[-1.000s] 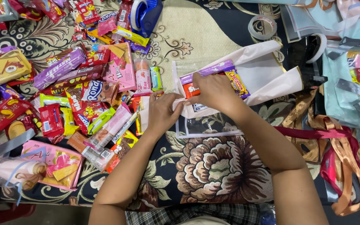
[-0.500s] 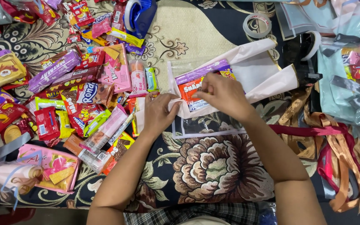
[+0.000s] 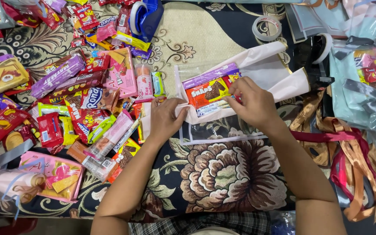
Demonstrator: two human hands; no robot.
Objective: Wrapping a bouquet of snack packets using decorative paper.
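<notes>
Head view: right hand (image 3: 253,102) curled, fingertips pinching the right end of the snack bundle (image 3: 212,89), a purple bar over a red-orange packet with a pale packet beneath, on pale pink wrapping paper (image 3: 275,74) inside a clear bag (image 3: 216,130). Bundle's long axis runs left-right, tilted up to the right; it lies just left of the right hand, up and right of the left. Left hand (image 3: 166,119) palm down, fingers gathering the paper's lower-left edge, touching it. Right is nearer the packets. Both forearms reach up from the bottom edge. Snack pile (image 3: 66,87) left, ribbons (image 3: 349,143) right.
</notes>
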